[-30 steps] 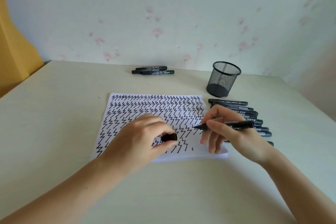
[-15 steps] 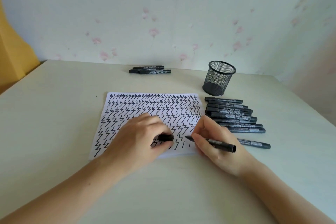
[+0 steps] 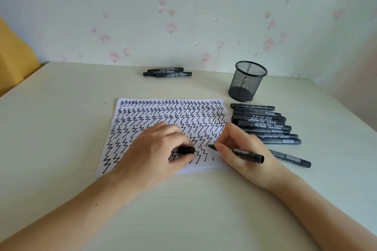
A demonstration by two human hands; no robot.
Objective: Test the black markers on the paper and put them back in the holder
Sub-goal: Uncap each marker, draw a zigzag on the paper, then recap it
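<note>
Left hand hides part of the paper; marker labels unreadable

Two bare forearms come into the head view from the bottom edge, each ending in a hand. No sleeve covers either arm as far as the frame shows. The left hand and the right hand wear no gloves. The fingernails that show are short and unpainted. A few small dark specks mark the left forearm.
</note>
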